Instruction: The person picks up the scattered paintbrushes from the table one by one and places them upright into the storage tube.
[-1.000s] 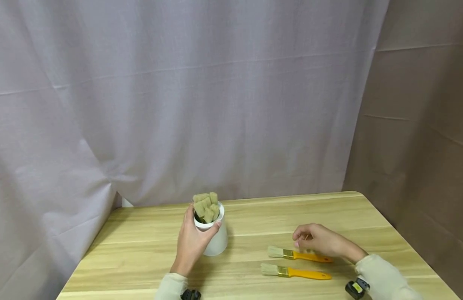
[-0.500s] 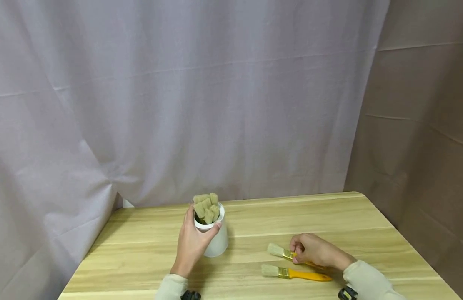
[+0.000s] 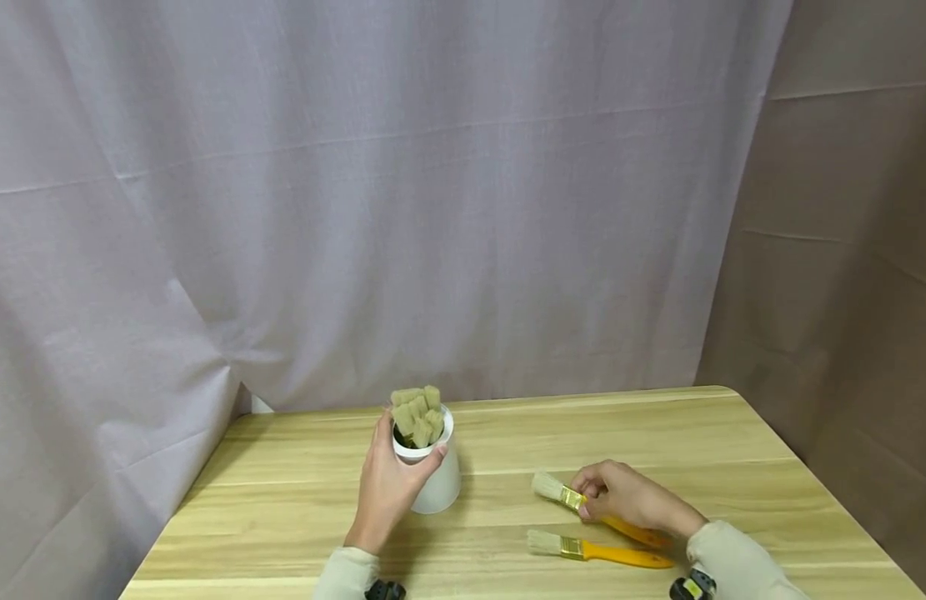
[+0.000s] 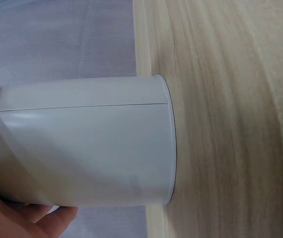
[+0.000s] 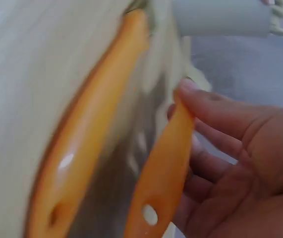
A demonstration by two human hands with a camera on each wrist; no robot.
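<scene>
Right hand (image 3: 628,498), lower right of frame: fingers curled round far paintbrush (image 3: 563,496) at ferrule and handle top, bristle end tipped up off table (image 3: 658,433), handle tail apparently touching wood. Looks like pickup step, lift just starting. Left hand (image 3: 387,492), lower centre: wrapped round white cup (image 3: 436,483), holding it upright; cup already packed with brushes (image 3: 417,412), bristles up. Near paintbrush (image 3: 593,550) flat on table, just below grasped one, untouched.

Next move probably calls for: raise clear, swing handle down, travel left to cup mouth, thread handle between standing brushes. Tight opening, little slack. Risk: snagging bristles.

Room: bare wood between cup and brushes, open lane. Table edge near right wrist, bottom of frame; curtain (image 3: 357,208) close behind cup, upper frame.
</scene>
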